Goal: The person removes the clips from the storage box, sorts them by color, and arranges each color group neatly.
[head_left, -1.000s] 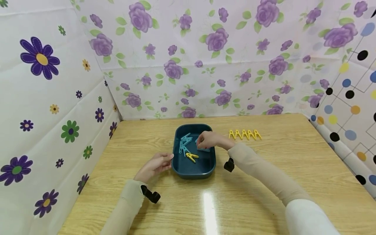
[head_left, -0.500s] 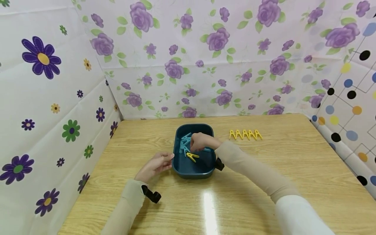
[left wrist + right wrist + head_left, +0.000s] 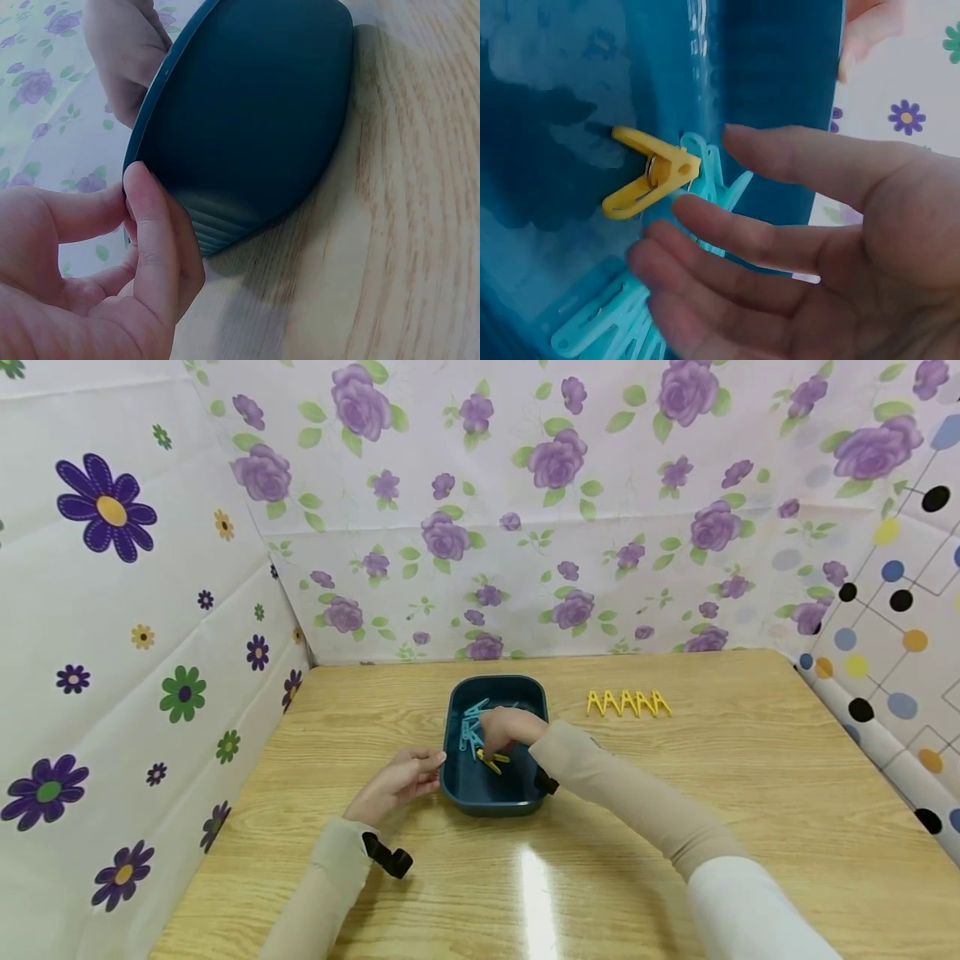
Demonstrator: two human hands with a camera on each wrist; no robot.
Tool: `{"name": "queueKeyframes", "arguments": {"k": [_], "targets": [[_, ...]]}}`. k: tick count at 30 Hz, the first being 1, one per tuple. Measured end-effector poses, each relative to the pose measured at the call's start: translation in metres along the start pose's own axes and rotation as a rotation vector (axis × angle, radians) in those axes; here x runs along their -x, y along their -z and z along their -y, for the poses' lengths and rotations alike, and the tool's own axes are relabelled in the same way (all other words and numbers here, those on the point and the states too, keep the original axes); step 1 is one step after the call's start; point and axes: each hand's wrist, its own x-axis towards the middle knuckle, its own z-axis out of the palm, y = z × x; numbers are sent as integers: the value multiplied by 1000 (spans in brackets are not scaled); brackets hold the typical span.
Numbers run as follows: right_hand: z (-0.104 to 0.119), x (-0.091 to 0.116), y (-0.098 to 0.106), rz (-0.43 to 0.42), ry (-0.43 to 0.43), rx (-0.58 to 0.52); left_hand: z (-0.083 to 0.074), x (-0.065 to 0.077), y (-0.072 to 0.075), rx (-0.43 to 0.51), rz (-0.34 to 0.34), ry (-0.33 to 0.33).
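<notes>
The right hand (image 3: 513, 726), spread, had moved to the yellow peg (image 3: 673, 166), now within reach, while the left hand (image 3: 399, 781) pinched the box (image 3: 255, 112).

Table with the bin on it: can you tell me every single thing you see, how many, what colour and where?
Table: one, light brown wood, under everything
Bin: one, dark blue, on the table
Loose yellow clothespin: one, yellow, inside the bin
Blue clothespins: several (some hidden, so no exact count), light blue, inside the bin
Row of clothespins: five, yellow, on the table, right of the bin
Patterned sheets: three, white with flowers or dots, behind and at both sides
Wrist cameras: two, black, one per wrist
Sleeves: two, beige, the right one white higher up
Left hand: one, pinching the bin's left rim
Right hand: one, inside the bin, near the loose yellow clothespin
</notes>
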Motion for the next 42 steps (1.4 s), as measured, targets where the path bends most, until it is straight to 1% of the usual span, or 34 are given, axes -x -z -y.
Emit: {"name": "queueKeyframes", "arguments": {"k": [3,12,16,19,20,22,23,25,26,27,29,30,32,36,39,42], "targets": [[-1,-1,1,44,-31,30,0,0,0,-2,2,2],[-5,-16,0,75,-65,41,0,0,-1,5,6,-1],[-3,-23,-2,104,-72,123,0,1,-1,-8,3,-1],[-3,-26,-1,145,-100,168,0,1,-1,-26,-3,1],[-8,-38,-5,158,-108,169,0,1,-1,-31,-4,2],[-9,-40,-6,195,-114,175,1,1,-1,-31,-5,4],[-15,-51,-10,203,-120,174,1,0,0,-31,-7,5],[-15,-50,-10,220,-111,162,1,0,0,-31,-9,5],[-15,-50,-9,222,-99,173,1,1,1,-30,-9,5],[-10,-38,-4,226,-94,170,1,1,1,-29,-9,5],[-12,-34,-2,217,-82,168,1,2,1,-31,-8,5],[-7,-21,4,230,-69,159,1,2,0,-30,-8,5],[-10,-18,7,238,-41,172,1,3,0,-28,-6,4],[-15,-7,10,241,2,137,1,2,-1,-26,-5,2],[-19,2,11,207,45,79,1,1,-1,-20,-15,6],[-23,12,10,114,121,50,3,-1,-1,-16,-31,6]]}}
